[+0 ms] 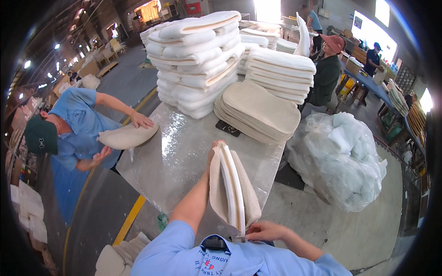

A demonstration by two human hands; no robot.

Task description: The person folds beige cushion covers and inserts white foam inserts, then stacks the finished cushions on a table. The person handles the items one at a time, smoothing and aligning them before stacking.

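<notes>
A beige fabric cushion cover (249, 202) stands on edge in front of me, its long opening facing up. Inside it sits a white padded cushion insert (224, 168) with a tan layer along its middle. My left hand (215, 149) grips the cover's far end, its fingers partly hidden behind the fabric. At the near end, close to my body, my right hand (264, 231) pinches the cover's edge, with thumb and fingers together. Beyond, on the plastic-covered table (184, 161), lies a stack of flat beige covers (258, 108).
Tall piles of folded white padding (198, 64) and more white pads (281, 73) stand at the table's back. A co-worker (78, 115) at left handles a beige cushion (129, 136). A big plastic bag of white filling (340, 161) rests at right; another person (324, 73) stands behind it.
</notes>
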